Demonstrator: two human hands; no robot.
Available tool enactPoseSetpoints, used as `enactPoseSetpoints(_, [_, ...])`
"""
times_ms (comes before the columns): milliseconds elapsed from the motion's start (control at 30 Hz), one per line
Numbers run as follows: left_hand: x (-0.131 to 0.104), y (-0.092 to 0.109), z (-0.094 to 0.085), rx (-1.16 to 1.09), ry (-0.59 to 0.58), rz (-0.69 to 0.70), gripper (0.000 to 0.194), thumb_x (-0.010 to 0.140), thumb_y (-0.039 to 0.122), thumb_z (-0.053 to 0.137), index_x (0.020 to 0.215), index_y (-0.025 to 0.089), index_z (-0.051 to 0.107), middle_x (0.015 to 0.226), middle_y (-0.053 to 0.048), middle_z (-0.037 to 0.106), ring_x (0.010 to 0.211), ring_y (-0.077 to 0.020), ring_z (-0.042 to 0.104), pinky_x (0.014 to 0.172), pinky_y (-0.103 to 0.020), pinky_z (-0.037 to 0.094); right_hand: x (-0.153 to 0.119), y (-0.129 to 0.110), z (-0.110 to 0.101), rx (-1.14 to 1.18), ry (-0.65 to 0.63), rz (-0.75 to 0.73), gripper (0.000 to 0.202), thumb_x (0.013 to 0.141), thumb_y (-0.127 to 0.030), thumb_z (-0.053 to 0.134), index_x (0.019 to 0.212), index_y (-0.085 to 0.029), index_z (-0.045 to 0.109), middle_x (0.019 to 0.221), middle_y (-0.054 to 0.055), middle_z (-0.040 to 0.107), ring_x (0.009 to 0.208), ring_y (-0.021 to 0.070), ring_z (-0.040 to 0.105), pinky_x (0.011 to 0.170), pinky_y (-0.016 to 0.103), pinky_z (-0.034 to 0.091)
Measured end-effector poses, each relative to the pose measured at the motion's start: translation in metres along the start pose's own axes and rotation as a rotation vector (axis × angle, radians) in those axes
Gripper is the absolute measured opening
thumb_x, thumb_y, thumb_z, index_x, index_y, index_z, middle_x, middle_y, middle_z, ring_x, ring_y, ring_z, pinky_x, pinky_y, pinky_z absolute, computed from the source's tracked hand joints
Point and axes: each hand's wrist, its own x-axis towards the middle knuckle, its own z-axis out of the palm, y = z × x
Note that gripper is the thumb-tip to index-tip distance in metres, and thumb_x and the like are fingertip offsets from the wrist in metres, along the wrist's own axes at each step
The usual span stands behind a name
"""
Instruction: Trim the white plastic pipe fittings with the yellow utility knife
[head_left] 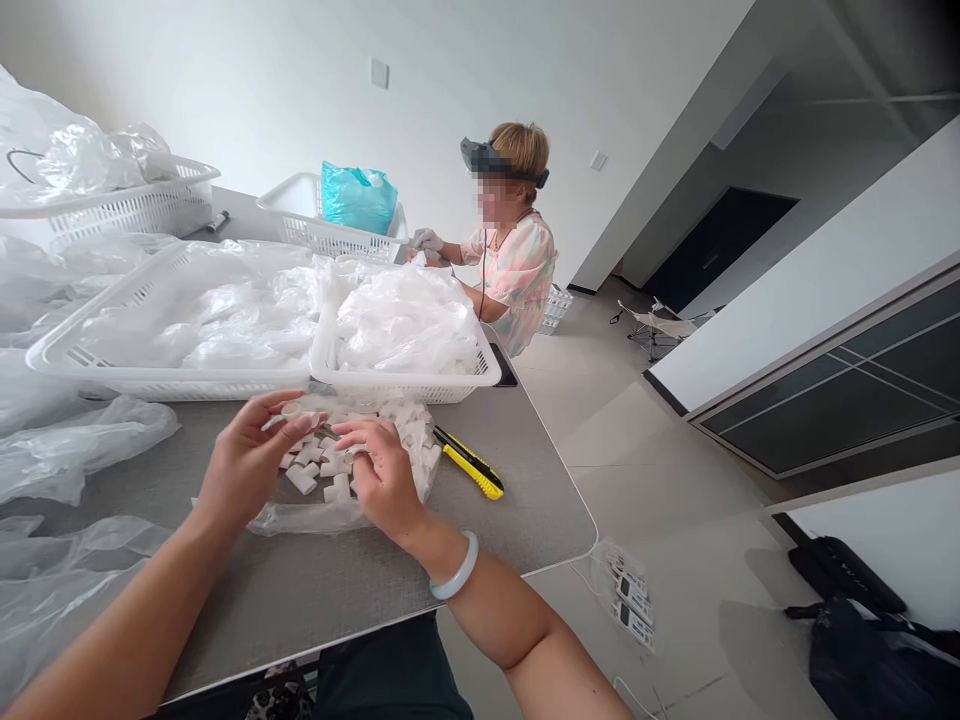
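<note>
My left hand is closed on a small white plastic fitting, held between thumb and fingers. Just right of it, my right hand hovers over the pile with its fingers bent and apart, and nothing shows between them. Under both hands, several white pipe fittings lie on a clear plastic bag on the grey table. A yellow and black utility knife rests right of the bag.
Two white baskets full of clear bags stand behind the pile. Farther back are another basket and one with a turquoise bag. A person works beyond the table. Loose plastic covers the left side.
</note>
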Motion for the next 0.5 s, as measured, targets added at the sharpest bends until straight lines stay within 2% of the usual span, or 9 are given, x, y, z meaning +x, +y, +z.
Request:
enactPoseSetpoints(67, [0.0008,0.0027,0.0029,-0.253,-0.061,-0.228,0.053,0.048,0.045,0.097,0.090,0.022,0.072,0.068,0.002,0.065,0.071,-0.0182,0.068,0.074,-0.030,0.062,-0.0011,0.0036,0.0020,-0.199,-0.038,-0.180,0.032,0.088,-0.005,0.041,0.090,-0.022,0.068,0.120,0.006,0.071,0.126,0.0208,0.056,0.113,0.041,0.045])
enactPoseSetpoints(167, [0.0014,0.0034,0.0075,-0.436,-0.086,-0.405,0.048,0.046,0.032,0.100,0.077,0.017,0.067,0.066,0.003,0.066,0.057,-0.0117,0.064,0.062,-0.024,0.062,-0.0030,0.0087,0.0052,-0.429,-0.108,-0.355,0.030,0.088,-0.006,0.044,0.092,-0.021,0.070,0.130,0.006,0.067,0.133,0.0226,0.048,0.116,0.041,0.042])
enactPoseSetpoints(233, [0.0012,0.0024,0.0092,-0.476,-0.082,-0.459,0.040,0.054,0.025,0.098,0.073,0.016,0.064,0.065,0.002,0.066,0.056,-0.0110,0.065,0.057,-0.020,0.061,-0.0044,0.0103,0.0062,-0.534,-0.126,-0.406,0.029,0.089,-0.007,0.046,0.096,-0.021,0.071,0.134,0.006,0.064,0.135,0.0234,0.045,0.116,0.039,0.042])
enactPoseSetpoints(333, [0.0007,0.0006,0.0092,-0.486,-0.068,-0.477,0.037,0.063,0.023,0.094,0.066,0.017,0.058,0.056,0.005,0.060,0.052,-0.0100,0.064,0.054,-0.017,0.060,-0.0059,0.0103,0.0061,-0.621,-0.135,-0.426,0.029,0.091,-0.008,0.047,0.099,-0.021,0.072,0.135,0.006,0.063,0.136,0.0230,0.043,0.117,0.037,0.041])
enactPoseSetpoints(400, [0.0003,-0.0002,0.0086,-0.484,-0.081,-0.483,0.040,0.062,0.025,0.096,0.063,0.017,0.056,0.053,0.005,0.058,0.051,-0.0100,0.064,0.054,-0.017,0.059,-0.0061,0.0102,0.0061,-0.649,-0.146,-0.424,0.029,0.091,-0.008,0.048,0.103,-0.020,0.072,0.134,0.008,0.063,0.136,0.0233,0.043,0.118,0.037,0.040])
enactPoseSetpoints(500, [-0.0007,-0.0008,0.0089,-0.464,-0.127,-0.507,0.044,0.048,0.028,0.101,0.064,0.016,0.061,0.056,0.002,0.063,0.054,-0.0121,0.065,0.053,-0.019,0.059,-0.0051,0.0110,0.0069,-0.684,-0.185,-0.363,0.026,0.091,-0.008,0.052,0.102,-0.017,0.074,0.134,0.011,0.062,0.138,0.0259,0.041,0.118,0.040,0.040])
